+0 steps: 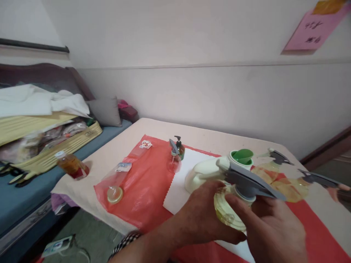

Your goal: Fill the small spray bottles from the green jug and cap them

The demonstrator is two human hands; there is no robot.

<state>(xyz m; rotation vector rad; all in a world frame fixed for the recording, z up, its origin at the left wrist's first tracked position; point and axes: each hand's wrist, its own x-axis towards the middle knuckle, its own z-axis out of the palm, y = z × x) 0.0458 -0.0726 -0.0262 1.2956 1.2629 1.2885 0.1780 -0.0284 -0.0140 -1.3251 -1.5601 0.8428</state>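
Note:
Between my two hands is a clear spray bottle (229, 213) with pale yellow contents and a grey trigger head (246, 182), tilted over the table. My left hand (204, 215) is wrapped round the bottle's body. At the white collar below the trigger head, my right hand (274, 226) grips with its thumb; its other fingers are partly hidden behind. Just beyond them stands a cream-white jug (204, 171) with a green cup (243, 156) in its mouth. White paper (175, 193) lies beneath the jug, over a red plastic sheet (137, 197).
Two yellow-filled spray bottles (293, 188) (270, 168) are at the right. A clear spray bottle (174, 162) and a dark pump bottle (179, 148) stand behind the paper. An amber drink bottle (72, 166) leans near the left edge. A bed (115, 131) adjoins the table.

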